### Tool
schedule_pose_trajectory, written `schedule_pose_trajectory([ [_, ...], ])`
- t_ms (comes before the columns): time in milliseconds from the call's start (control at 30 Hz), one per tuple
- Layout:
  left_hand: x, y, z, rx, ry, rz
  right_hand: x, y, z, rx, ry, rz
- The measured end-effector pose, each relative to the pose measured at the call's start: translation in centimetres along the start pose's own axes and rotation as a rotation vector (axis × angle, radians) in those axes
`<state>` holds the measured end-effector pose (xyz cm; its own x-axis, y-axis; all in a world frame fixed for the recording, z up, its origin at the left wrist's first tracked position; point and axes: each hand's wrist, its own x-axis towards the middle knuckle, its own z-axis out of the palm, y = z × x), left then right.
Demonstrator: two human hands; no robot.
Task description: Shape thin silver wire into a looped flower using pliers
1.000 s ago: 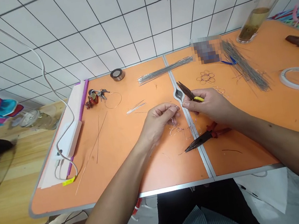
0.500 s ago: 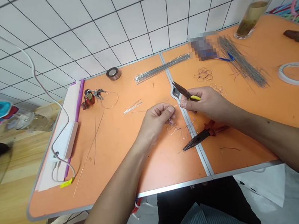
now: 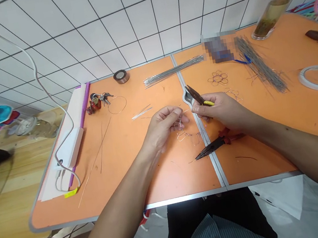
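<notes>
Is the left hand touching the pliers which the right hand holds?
Apart. The head view plainly shows orange table between the left hand and these pliers.

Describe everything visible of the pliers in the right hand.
The pliers have dark, metal-looking jaws tapering to narrow tips, and a yellow section shows on the handles. The right hand grips them, hiding most of the handles. They are held over the orange table, by the grey seam strip, tips pointing away from the person and leftward. No workpiece is visible between the jaws; how far they are open is too small to tell.
</notes>
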<state>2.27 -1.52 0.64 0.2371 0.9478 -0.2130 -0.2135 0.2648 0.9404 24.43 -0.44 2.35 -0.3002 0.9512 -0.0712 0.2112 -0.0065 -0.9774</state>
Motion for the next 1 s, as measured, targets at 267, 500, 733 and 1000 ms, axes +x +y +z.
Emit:
schedule_pose_trajectory([
  [267, 0.0, -0.1, 0.1, -0.071, 0.026, -0.062, 0.5, 1.2, -0.1, 0.282, -0.070, 0.045],
  [500, 0.0, -0.2, 0.5, -0.206, 0.009, -0.139, 0.7, 1.8, 0.2, 0.215, -0.081, 0.005],
  [733, 0.0, -0.2, 0.9, -0.275, 0.001, -0.209, 0.2, 0.9, 0.8, 0.067, -0.076, -0.007],
  [1000, 0.3, -0.3, 0.8, -0.282, -0.006, -0.292, 0.4, 1.0, 1.1, -0.038, -0.024, -0.084],
])
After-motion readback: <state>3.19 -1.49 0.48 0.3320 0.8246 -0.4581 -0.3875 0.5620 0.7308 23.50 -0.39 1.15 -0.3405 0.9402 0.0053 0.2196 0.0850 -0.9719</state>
